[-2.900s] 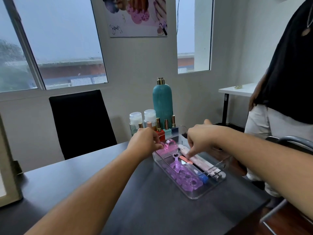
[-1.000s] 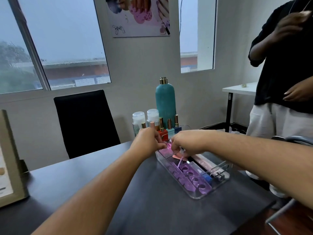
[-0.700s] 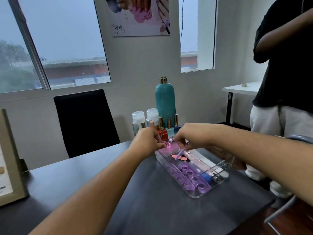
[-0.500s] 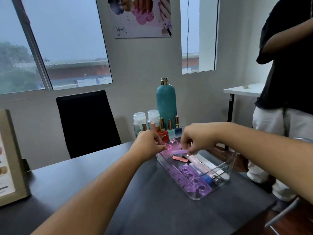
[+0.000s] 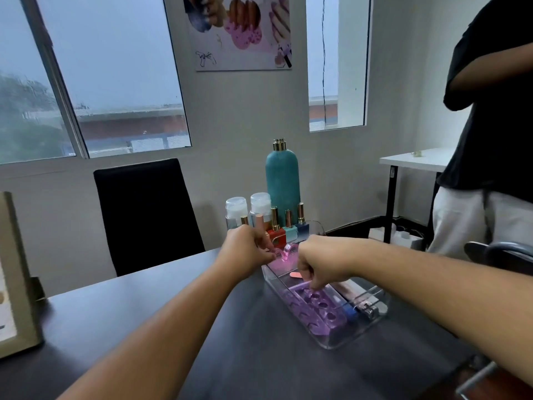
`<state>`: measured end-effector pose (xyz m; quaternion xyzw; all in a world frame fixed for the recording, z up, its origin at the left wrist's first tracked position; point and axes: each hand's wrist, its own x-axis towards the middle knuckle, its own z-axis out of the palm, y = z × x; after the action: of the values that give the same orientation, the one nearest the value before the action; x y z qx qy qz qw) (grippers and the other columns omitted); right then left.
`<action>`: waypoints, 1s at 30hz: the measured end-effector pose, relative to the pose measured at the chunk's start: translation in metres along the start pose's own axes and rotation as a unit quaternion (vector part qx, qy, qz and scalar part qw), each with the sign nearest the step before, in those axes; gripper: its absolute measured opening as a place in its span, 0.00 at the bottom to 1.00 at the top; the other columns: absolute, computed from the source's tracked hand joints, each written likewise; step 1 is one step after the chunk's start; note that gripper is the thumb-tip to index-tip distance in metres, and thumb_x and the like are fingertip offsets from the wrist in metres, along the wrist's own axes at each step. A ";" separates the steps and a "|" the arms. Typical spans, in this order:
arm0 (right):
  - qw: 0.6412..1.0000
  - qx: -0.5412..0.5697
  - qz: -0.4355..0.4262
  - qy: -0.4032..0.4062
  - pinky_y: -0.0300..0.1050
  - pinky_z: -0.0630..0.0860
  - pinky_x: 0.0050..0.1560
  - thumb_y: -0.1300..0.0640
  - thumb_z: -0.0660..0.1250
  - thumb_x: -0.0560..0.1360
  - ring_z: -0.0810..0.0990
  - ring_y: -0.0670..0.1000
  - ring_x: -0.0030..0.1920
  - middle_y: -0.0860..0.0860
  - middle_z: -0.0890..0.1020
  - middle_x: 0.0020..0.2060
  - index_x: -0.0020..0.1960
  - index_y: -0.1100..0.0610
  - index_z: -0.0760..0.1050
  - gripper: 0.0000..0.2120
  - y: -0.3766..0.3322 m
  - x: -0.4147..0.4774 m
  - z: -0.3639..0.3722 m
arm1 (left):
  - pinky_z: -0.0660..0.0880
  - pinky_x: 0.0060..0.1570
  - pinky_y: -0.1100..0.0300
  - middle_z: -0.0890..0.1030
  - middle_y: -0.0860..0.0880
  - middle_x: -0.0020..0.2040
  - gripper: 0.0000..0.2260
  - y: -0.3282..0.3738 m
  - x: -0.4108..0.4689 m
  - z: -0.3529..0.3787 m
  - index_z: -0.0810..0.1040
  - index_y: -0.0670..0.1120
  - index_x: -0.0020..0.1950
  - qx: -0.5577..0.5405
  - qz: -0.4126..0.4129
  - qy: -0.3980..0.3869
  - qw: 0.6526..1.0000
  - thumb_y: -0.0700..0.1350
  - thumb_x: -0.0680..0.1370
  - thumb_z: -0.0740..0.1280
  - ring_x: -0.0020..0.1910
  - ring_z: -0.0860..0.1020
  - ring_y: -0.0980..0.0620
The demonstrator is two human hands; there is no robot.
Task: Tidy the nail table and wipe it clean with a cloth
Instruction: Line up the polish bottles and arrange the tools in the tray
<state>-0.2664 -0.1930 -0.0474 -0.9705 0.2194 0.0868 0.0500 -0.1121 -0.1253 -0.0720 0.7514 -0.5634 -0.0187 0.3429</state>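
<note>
A clear plastic tray point(image 5: 340, 343) sits on the dark nail table point(image 5: 245, 342). Inside lie purple toe separators point(image 5: 317, 308), a pink nail file point(image 5: 295, 274), a long pale buffer point(image 5: 350, 288) and a blue-handled tool point(image 5: 350, 313). My right hand point(image 5: 323, 262) is curled over the tray and pinches a thin purple stick point(image 5: 300, 285), lowering it onto the separators. My left hand point(image 5: 248, 251) grips the tray's far left corner beside a pink, clear-edged item point(image 5: 284, 256). No cloth is in view.
Behind the tray stand a tall teal bottle point(image 5: 282, 180), two white-capped bottles point(image 5: 248, 206) and several nail polish bottles point(image 5: 288, 226). A black chair point(image 5: 147, 212) faces the table. A framed card point(image 5: 11, 272) stands at left. A person point(image 5: 490, 140) stands at right near a white table point(image 5: 415, 161).
My right hand lifted the thin purple stick out of the tray, turned it, and has now brought it down flat onto the purple separators. My left hand has stayed at the tray's corner.
</note>
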 end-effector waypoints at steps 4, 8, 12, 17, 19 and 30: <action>1.000 0.017 -0.002 0.010 0.37 0.73 0.35 0.60 0.73 0.70 0.74 0.44 0.32 0.45 0.76 0.30 0.40 0.58 0.80 0.03 0.007 0.004 0.000 | 0.67 0.27 0.78 0.75 0.58 0.30 0.09 0.000 -0.001 -0.001 0.77 0.50 0.31 -0.010 0.002 0.005 1.000 0.41 0.67 0.76 0.30 0.73 0.61; 0.999 0.022 -0.014 0.021 0.36 0.71 0.36 0.59 0.72 0.70 0.77 0.46 0.38 0.47 0.79 0.36 0.42 0.57 0.81 0.02 0.009 0.009 0.000 | 0.68 0.27 0.78 0.76 0.58 0.29 0.09 -0.002 -0.002 -0.001 0.78 0.49 0.32 -0.029 -0.001 0.006 1.000 0.41 0.66 0.76 0.29 0.73 0.63; 1.000 -0.009 0.004 0.016 0.46 0.74 0.46 0.58 0.68 0.74 0.78 0.53 0.45 0.53 0.81 0.44 0.45 0.57 0.78 0.03 0.018 0.009 -0.011 | 0.68 0.27 0.74 0.77 0.57 0.31 0.08 -0.003 -0.002 0.000 0.79 0.50 0.33 -0.038 -0.006 0.001 0.999 0.42 0.67 0.77 0.30 0.73 0.62; 0.999 -0.041 0.004 -0.012 0.46 0.72 0.45 0.59 0.59 0.78 0.74 0.51 0.42 0.48 0.76 0.40 0.42 0.49 0.71 0.08 0.011 0.009 -0.012 | 0.68 0.31 0.72 0.77 0.56 0.32 0.07 -0.004 -0.001 0.002 0.79 0.49 0.34 -0.036 -0.009 -0.005 0.999 0.43 0.67 0.76 0.32 0.74 0.61; 0.999 -0.039 -0.001 -0.023 0.43 0.68 0.40 0.57 0.58 0.78 0.73 0.48 0.40 0.46 0.74 0.37 0.38 0.46 0.67 0.12 0.005 0.009 -0.010 | 0.67 0.30 0.72 0.77 0.57 0.32 0.09 -0.004 0.000 0.002 0.77 0.51 0.32 -0.038 -0.011 -0.007 0.999 0.42 0.67 0.76 0.32 0.74 0.60; 0.997 0.070 -0.026 0.036 0.38 0.64 0.34 0.49 0.71 0.71 0.71 0.42 0.34 0.43 0.73 0.32 0.42 0.49 0.75 0.06 0.005 0.001 -0.010 | 0.67 0.24 0.75 0.75 0.57 0.31 0.13 -0.003 0.000 0.000 0.74 0.53 0.30 -0.031 0.000 -0.017 0.999 0.43 0.67 0.76 0.30 0.72 0.60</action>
<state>-0.2664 -0.1993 -0.0385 -0.9725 0.2012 0.0349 0.1121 -0.1100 -0.1248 -0.0738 0.7403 -0.5680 -0.0489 0.3563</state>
